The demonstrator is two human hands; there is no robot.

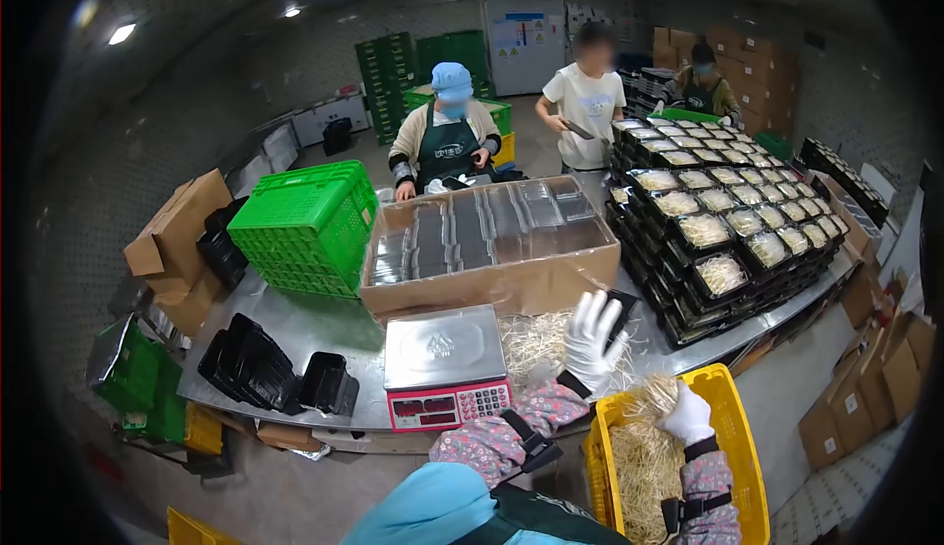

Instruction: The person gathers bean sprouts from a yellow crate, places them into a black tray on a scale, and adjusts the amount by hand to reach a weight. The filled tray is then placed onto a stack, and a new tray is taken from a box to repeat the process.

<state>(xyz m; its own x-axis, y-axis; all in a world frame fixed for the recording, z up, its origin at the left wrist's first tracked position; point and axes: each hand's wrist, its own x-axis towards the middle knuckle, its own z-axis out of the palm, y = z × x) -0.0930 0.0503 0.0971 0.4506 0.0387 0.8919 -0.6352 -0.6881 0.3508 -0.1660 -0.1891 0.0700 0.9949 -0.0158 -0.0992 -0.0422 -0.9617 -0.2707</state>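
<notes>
My left hand [593, 340], in a white glove, is above the table beside the scale [442, 348], its fingers and thumb around a black tray [621, 315] seen partly edge-on. Loose pale sprouts [536, 343] lie on the metal table below and around it. Down at the right, my right hand [687, 417], also gloved in white, is closed on a clump of pale sprouts [653, 397] at the top of the yellow crate [739, 427]. More sprouts [644, 476] fill much of that crate.
An open carton [492, 294] of black trays stands behind the scale. Filled trays [721, 274] are stacked at the right. Empty black trays [261, 363] and a green crate [305, 215] sit at the left. Several people stand beyond the table, one in a blue cap [452, 83].
</notes>
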